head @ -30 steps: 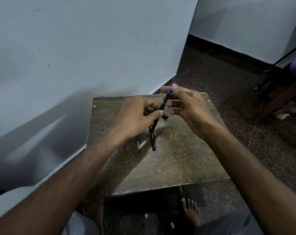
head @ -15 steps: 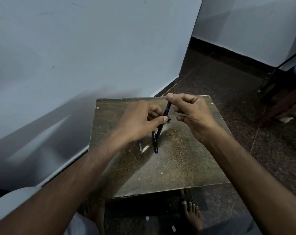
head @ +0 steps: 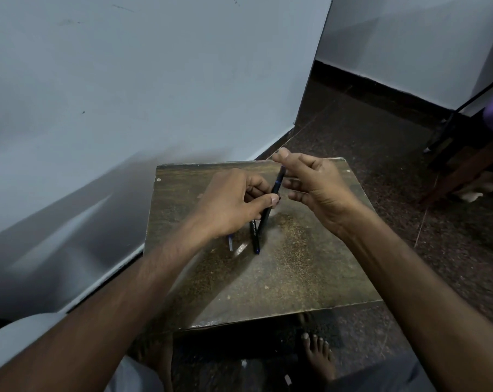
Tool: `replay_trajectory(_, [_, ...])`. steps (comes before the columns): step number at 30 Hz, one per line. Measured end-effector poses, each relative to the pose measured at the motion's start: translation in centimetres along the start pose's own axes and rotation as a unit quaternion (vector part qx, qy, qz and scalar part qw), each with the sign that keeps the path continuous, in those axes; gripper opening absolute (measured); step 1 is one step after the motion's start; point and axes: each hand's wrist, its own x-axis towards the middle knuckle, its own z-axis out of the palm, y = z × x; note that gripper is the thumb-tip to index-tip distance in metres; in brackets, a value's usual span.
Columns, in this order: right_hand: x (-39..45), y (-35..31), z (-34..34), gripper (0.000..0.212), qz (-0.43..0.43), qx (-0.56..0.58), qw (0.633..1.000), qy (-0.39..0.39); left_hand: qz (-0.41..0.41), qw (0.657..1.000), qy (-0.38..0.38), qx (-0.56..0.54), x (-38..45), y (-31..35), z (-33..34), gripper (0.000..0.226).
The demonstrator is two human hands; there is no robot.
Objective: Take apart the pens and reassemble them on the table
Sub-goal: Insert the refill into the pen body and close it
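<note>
Pen [head: 270, 203], dark, upright over table [head: 282, 278] centre: left hand [head: 228, 205] still pinches its barrel; right hand [head: 316, 188], at three o'clock, has released the top, fingers now spread. Second pen [head: 255, 236] lies beneath. Reassembly apparently finishing.

Both forearms are bare from the elbow down, with no watch, ring or band showing on the left hand [head: 234, 202] or the right hand [head: 321, 190]. A pale grey sleeve [head: 19, 338] covers the left upper arm. Grey cloth covers the legs [head: 381, 377], and the foot [head: 318, 355] below is bare.
</note>
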Motion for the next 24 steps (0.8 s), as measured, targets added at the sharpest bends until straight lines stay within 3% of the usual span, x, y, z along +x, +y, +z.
replay_trajectory(3, [-0.07,-0.18,-0.26,0.027,-0.001,0.005,1.0,-0.029,-0.012,1.0,0.01,-0.008,0.14,-0.03,-0.23,0.006])
replay_trajectory(6, [0.08,-0.07,-0.08,0.015,-0.01,-0.006,1.0,0.005,-0.023,0.999,0.007,-0.036,0.13,0.05,-0.29,0.006])
replay_trajectory(9, [0.41,0.25,0.0,0.022,0.001,-0.011,0.999,0.044,-0.028,0.999,-0.002,-0.04,0.01,0.06,-0.23,0.008])
replay_trajectory(12, [0.38,0.17,-0.12,0.032,0.018,0.006,1.0,-0.012,-0.033,0.999,0.001,-0.037,-0.01,0.14,-0.19,0.008])
replay_trajectory(14, [0.18,0.04,-0.07,0.023,0.012,0.011,0.999,-0.038,-0.035,0.999,0.003,-0.036,0.03,0.19,-0.21,0.008])
replay_trajectory(17, [0.04,0.15,0.42,0.01,0.022,0.012,0.999,0.03,-0.034,0.998,-0.005,-0.047,-0.03,0.25,-0.17,0.009])
replay_trajectory(19, [0.12,0.32,0.58,0.018,0.027,-0.006,0.997,0.067,-0.03,0.998,-0.007,-0.047,-0.16,0.31,0.02,0.01])
replay_trajectory(22, [0.08,0.1,0.42,0.035,0.048,0.019,0.999,0.01,-0.032,0.999,-0.007,-0.032,-0.25,0.45,0.14,0.01])
replay_trajectory(24, [-0.09,-0.31,0.28,0.033,0.042,0.034,0.998,-0.037,-0.037,0.999,-0.005,-0.028,-0.16,0.49,-0.06,0.01])
